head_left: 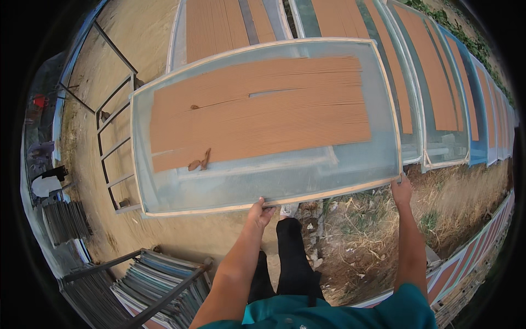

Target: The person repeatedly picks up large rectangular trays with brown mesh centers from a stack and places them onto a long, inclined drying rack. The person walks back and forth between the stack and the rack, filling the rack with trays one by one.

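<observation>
At six and four o'clock on the mesh screen (361,164), the fingers of my left hand (261,213) and right hand (402,190) pinch its rim, likely steadying brown strips (268,126).

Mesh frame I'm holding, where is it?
The mesh frame is central in the head view, metal rack at left, left hand on its near edge, right hand at its near-right corner.

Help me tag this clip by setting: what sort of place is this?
Likely an outdoor drying yard: a wood-framed mesh screen carries thin brown strips, more loaded screens line up beyond, and flat panels are stacked nearby.
</observation>
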A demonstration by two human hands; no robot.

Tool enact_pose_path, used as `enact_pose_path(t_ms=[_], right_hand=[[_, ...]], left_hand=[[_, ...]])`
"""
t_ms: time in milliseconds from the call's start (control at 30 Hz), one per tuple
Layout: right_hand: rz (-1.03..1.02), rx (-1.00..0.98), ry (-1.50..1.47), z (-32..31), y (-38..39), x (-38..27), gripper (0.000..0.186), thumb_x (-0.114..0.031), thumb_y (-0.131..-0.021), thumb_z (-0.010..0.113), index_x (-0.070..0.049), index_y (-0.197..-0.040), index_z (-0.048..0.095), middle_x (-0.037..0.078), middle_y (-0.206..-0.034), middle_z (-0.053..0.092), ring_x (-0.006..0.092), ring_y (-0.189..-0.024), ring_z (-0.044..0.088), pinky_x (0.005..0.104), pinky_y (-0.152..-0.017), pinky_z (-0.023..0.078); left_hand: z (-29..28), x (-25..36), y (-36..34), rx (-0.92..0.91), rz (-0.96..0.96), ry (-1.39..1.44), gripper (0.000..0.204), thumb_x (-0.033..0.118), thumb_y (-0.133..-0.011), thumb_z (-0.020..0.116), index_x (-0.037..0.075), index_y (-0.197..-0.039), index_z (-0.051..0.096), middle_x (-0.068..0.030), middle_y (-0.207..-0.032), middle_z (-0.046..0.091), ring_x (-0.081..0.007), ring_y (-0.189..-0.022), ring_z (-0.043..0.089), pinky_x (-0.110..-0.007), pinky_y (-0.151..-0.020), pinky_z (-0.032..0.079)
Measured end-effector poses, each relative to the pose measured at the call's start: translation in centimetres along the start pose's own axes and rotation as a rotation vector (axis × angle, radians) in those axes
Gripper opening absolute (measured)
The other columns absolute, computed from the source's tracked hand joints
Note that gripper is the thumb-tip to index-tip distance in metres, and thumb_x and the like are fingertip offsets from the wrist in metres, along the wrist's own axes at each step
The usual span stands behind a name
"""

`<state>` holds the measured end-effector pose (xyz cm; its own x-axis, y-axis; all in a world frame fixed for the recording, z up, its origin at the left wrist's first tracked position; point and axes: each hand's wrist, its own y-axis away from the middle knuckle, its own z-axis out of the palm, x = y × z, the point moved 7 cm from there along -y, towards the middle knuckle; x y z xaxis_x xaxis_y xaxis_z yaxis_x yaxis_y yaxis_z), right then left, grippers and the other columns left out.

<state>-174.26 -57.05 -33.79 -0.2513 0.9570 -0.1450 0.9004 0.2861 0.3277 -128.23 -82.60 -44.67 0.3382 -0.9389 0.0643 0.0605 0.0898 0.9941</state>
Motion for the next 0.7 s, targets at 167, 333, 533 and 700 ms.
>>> enact_pose_path(t_ms=[167, 333, 533, 700], right_hand=[[-0.147, -0.395, -0.085, 7.3, 16.7, 4.0, 0.041, -0.025, -0.071, 0.061, -0.001, -0.103, 0.057, 0.022, -0.108, 0.051, 0.0349, -0.100, 0.050, 0.0383, -0.086, 0.040], [-0.179, -0.844, -0.010, 8.6, 30.9, -0.5, 0.040, -0.029, -0.073, 0.057, -0.003, -0.104, 0.059, 0.020, -0.100, 0.058, 0.0322, -0.090, 0.057, 0.0361, -0.080, 0.045], [-0.388, -0.836, -0.060, 7.2, 37.5, -9.0, 0.036, -0.024, -0.077, 0.057, 0.001, -0.102, 0.058, 0.016, -0.094, 0.062, 0.0236, -0.088, 0.059, 0.0325, -0.075, 0.045], [-0.668, -0.760, 0.132, 8.8, 43.7, -18.8, 0.032, -0.026, -0.074, 0.057, -0.002, -0.095, 0.062, 0.018, -0.086, 0.063, 0.0260, -0.082, 0.062, 0.0326, -0.074, 0.046]], left_hand=[[-2.6, -0.2, 0.2, -0.202, 0.043, -0.010, 0.030, 0.014, -0.088, 0.047, 0.004, -0.115, 0.038, -0.0154, -0.117, 0.043, -0.0345, -0.114, 0.040, -0.049, -0.094, 0.037], [-7.6, 1.7, 11.2, -0.171, 0.162, -0.327, 0.030, 0.013, -0.085, 0.051, 0.005, -0.111, 0.039, -0.0107, -0.105, 0.048, -0.0266, -0.099, 0.052, -0.041, -0.083, 0.046], [-26.5, 0.0, 19.2, -0.076, 0.300, -0.570, 0.041, 0.017, -0.083, 0.054, 0.002, -0.118, 0.039, -0.0095, -0.103, 0.052, -0.0230, -0.095, 0.055, -0.036, -0.077, 0.047], [-44.6, -2.9, 26.6, 0.054, 0.413, -0.343, 0.037, 0.018, -0.082, 0.053, 0.003, -0.115, 0.044, -0.0083, -0.100, 0.055, -0.0195, -0.091, 0.057, -0.034, -0.073, 0.047]])
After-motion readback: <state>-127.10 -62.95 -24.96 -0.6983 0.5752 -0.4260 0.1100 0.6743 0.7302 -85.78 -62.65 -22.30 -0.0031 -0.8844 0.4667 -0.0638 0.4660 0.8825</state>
